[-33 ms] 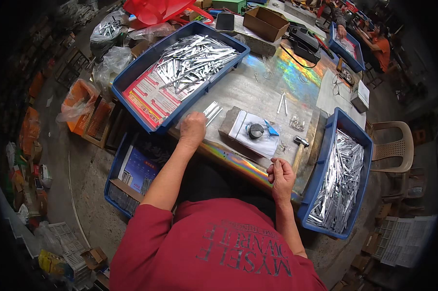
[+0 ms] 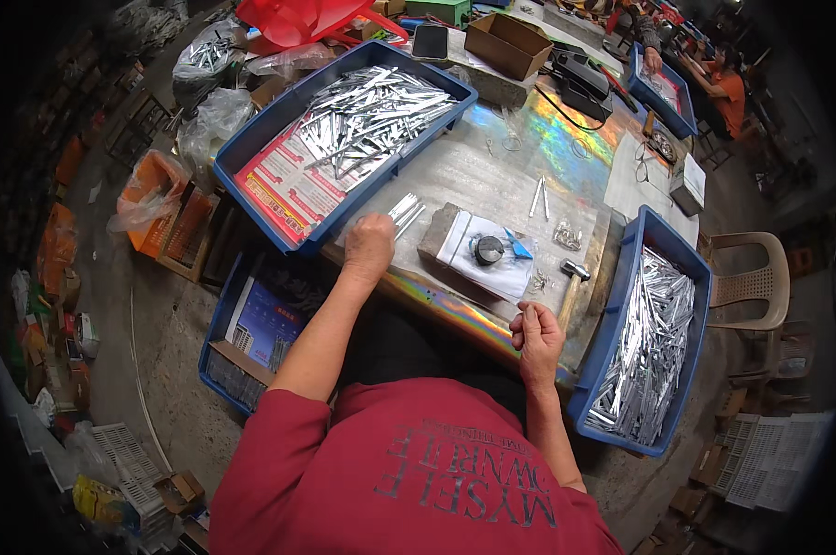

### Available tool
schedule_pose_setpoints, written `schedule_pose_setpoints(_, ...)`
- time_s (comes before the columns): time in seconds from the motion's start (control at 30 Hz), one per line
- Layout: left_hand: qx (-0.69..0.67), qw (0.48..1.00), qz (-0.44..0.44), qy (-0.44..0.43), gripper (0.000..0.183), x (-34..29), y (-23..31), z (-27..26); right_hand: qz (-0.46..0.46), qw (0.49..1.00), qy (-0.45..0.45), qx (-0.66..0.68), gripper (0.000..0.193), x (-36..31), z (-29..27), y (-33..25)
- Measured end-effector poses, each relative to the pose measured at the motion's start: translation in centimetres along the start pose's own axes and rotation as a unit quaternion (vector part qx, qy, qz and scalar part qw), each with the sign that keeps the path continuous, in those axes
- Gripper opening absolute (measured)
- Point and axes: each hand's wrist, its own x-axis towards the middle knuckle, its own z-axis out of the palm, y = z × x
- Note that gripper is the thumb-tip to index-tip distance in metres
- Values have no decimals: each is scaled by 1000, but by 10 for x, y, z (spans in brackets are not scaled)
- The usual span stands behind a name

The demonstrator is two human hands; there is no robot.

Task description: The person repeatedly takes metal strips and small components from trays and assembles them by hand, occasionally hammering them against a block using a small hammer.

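My left hand (image 2: 370,248) rests at the table's near left edge, fingers curled. Several slim silver metal strips (image 2: 406,215) stick out past its far side, and the fingertips are hidden. My right hand (image 2: 536,340) is closed in a pinch over the near edge, and whatever it may hold is too small to make out. Between the hands sits a block (image 2: 444,231) topped with white paper, bearing a dark round metal piece (image 2: 488,249) and a blue scrap (image 2: 520,244). A hammer (image 2: 573,282) lies beyond my right hand.
A blue tray (image 2: 309,242) of metal strips stands at the left, another blue tray (image 2: 580,407) at the right. Two strips (image 2: 539,197) and a bag of small parts (image 2: 568,237) lie on the table. Farther back are a cardboard box (image 2: 507,44), a phone (image 2: 430,42) and a co-worker (image 2: 728,92).
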Motion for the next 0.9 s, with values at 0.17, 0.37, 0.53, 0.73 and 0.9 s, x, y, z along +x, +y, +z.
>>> schedule_pose_setpoints(0.17,9,1000,-5,11,11,5,4,-4,-7,1000,0,-8,18,6,-2,2)
schedule_pose_setpoints(0.37,-76,992,12,102,9,24,9,-46,-4,1000,10,-13,18,5,-3,9)
schedule_pose_setpoints(0.53,-97,989,-92,56,10,65,-41,-60,-5,1000,6,-2,18,5,-2,10)
schedule_pose_setpoints(0.73,-100,958,-158,-219,19,83,-87,-34,-3,1000,2,-31,18,2,-1,11)
schedule_pose_setpoints(0.9,-93,949,-155,-259,15,86,-91,-27,3,1000,3,-28,18,2,-3,16)
